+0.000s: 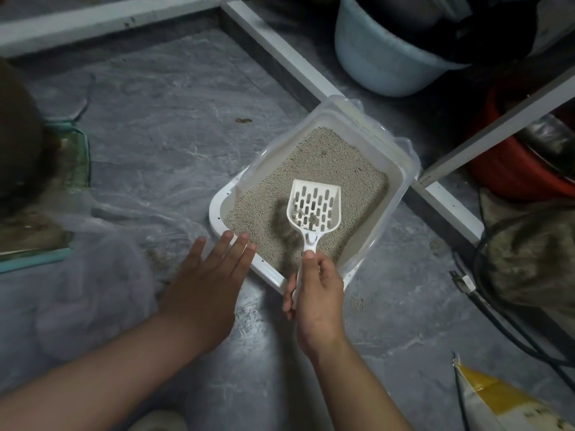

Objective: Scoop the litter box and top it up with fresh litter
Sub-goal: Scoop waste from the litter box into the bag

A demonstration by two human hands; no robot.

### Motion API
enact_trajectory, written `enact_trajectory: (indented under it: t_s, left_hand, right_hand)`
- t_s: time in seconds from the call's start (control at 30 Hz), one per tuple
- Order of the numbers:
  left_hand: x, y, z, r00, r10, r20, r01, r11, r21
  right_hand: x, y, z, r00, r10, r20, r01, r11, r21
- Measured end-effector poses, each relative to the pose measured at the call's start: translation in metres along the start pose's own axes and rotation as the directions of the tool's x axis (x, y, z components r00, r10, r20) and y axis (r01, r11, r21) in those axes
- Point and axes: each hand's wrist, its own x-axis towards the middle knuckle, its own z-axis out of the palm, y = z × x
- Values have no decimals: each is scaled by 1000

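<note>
On the grey stone-look floor [174, 126]: a square white plastic litter box [217, 213] of beige granules sits between the person's hands.
Right hand [314, 293]: fingers curl round the handle of the white slotted plastic scoop [314, 209], small clumps in its bowl.
Left hand [214, 275]: flat, fingers straight, fingertips on the box's near rim.
Handling: scoop looks light and stiff (hold by the handle); the filled box is likely heavy, best steadied at the rim.
Nearby: yellow-and-white bag [510, 402], lower right.

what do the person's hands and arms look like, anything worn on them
Both hands are bare: no gloves, rings or watch show on the left hand or the right hand. The forearms are bare too, with no sleeves down to the frame's bottom edge. Nails are short and unpainted. No bracelets or markings are visible.
</note>
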Motion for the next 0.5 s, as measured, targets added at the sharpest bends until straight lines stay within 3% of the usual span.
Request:
enact_trajectory:
  t_s: [0.5]
  left_hand:
    - [-1,7,-17,995,-35,90,32,999,28]
  right_hand:
    - [-20,5,-8,1000,29,-7,-29,1000,6]
